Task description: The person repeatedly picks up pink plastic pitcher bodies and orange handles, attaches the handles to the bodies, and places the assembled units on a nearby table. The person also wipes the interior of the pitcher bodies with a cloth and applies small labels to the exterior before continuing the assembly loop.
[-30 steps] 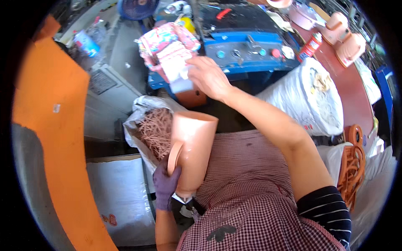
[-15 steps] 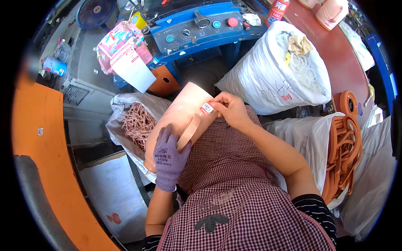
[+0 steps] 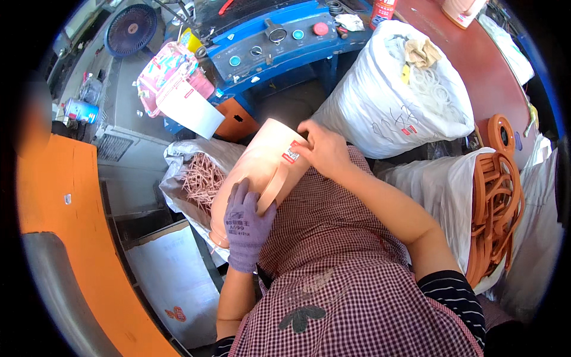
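Note:
A peach-pink plastic jug [image 3: 260, 152] with a side handle [image 3: 274, 187] lies tilted across my lap. My left hand [image 3: 247, 226], in a purple knit glove, is closed round its lower part, with fingers by the handle's lower end. On the jug's upper right side is a small red and white label [image 3: 291, 153]. My bare right hand [image 3: 328, 150] is bent against the jug there, its thumb at the label's right edge and its fingers curled near the jug's end. Some of those fingertips are hidden.
Left of the jug stands a bag of thin pink plastic sticks [image 3: 202, 181]. A white sack of clear rings [image 3: 380, 98] leans ahead on the right, above a bag of brown plastic handles [image 3: 491, 208]. A blue control panel [image 3: 279, 44] is ahead; an orange panel [image 3: 65, 196] flanks my left.
My right hand has gone from pinching the label's edge to curling against the jug, thumb by the label. The left hand keeps its hold. The whole view has shifted slightly.

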`<action>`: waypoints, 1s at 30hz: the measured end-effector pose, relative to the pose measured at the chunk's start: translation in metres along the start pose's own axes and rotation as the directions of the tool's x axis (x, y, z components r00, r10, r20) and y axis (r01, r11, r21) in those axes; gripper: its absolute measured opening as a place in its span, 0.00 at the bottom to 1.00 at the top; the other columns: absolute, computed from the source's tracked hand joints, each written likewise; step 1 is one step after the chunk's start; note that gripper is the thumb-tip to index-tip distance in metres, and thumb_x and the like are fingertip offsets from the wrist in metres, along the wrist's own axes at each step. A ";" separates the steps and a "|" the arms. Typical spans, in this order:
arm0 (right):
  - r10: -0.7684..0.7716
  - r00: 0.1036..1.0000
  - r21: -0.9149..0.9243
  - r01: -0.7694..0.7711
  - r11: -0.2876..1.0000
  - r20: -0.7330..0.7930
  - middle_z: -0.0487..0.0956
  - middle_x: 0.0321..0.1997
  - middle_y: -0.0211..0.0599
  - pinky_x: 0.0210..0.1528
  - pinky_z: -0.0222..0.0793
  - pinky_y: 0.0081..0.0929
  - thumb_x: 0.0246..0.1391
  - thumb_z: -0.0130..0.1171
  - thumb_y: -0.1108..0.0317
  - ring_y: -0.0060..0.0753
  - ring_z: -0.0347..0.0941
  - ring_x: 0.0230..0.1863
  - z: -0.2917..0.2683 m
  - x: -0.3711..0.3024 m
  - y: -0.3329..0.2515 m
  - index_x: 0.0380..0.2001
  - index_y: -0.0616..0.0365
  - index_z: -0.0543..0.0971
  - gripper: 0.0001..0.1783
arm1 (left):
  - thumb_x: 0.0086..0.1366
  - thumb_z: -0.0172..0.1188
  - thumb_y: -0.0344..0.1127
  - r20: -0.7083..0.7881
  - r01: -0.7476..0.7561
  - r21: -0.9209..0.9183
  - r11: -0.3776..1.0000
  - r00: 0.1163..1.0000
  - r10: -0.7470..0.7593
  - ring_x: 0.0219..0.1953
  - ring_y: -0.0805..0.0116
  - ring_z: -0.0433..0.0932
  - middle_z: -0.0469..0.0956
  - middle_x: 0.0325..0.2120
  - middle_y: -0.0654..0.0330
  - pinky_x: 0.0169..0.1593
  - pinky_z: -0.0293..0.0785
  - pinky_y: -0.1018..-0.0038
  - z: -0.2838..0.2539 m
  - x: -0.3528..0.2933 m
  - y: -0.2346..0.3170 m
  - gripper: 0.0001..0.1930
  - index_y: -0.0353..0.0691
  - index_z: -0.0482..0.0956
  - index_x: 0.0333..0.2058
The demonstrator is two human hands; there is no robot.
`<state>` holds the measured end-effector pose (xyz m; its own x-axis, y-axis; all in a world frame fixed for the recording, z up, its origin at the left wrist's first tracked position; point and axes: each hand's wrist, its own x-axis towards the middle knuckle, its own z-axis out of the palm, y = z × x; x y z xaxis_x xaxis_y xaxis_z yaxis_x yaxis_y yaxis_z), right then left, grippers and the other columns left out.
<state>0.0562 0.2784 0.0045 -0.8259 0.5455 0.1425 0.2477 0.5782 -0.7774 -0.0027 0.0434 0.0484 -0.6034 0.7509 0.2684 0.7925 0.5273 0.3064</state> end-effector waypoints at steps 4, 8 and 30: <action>0.128 0.951 0.137 -0.172 0.975 0.282 0.79 0.42 0.45 0.44 0.69 0.32 0.33 0.75 0.48 0.38 0.76 0.44 -0.025 0.011 0.024 0.63 0.58 0.62 0.54 | 0.48 0.70 0.38 0.013 0.044 -0.054 0.998 0.999 -0.043 0.52 0.42 0.73 0.73 0.52 0.41 0.56 0.70 0.60 -0.003 0.002 -0.004 0.18 0.31 0.76 0.33; -0.021 0.852 0.464 -0.264 0.846 0.522 0.78 0.50 0.47 0.56 0.66 0.30 0.38 0.74 0.54 0.36 0.73 0.52 -0.025 0.006 0.038 0.61 0.67 0.65 0.49 | 0.47 0.70 0.37 0.050 0.070 -0.104 0.992 0.997 -0.065 0.52 0.43 0.74 0.73 0.52 0.43 0.55 0.70 0.61 -0.010 0.004 -0.007 0.17 0.32 0.77 0.32; -0.209 0.912 0.432 0.039 0.901 0.353 0.82 0.40 0.39 0.50 0.70 0.30 0.48 0.67 0.67 0.33 0.77 0.43 -0.060 -0.052 -0.050 0.43 0.63 0.79 0.19 | 0.65 0.54 0.51 0.140 0.164 -0.986 -0.028 0.730 -0.669 0.60 0.56 0.66 0.67 0.58 0.51 0.64 0.61 0.63 -0.023 -0.054 -0.111 0.32 0.36 0.63 0.61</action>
<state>0.1172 0.2577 0.0731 -0.9839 0.1621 0.0758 -0.0277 0.2803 -0.9595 -0.0598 -0.0650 0.0211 -0.9581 0.2514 -0.1372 -0.2084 -0.2835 0.9361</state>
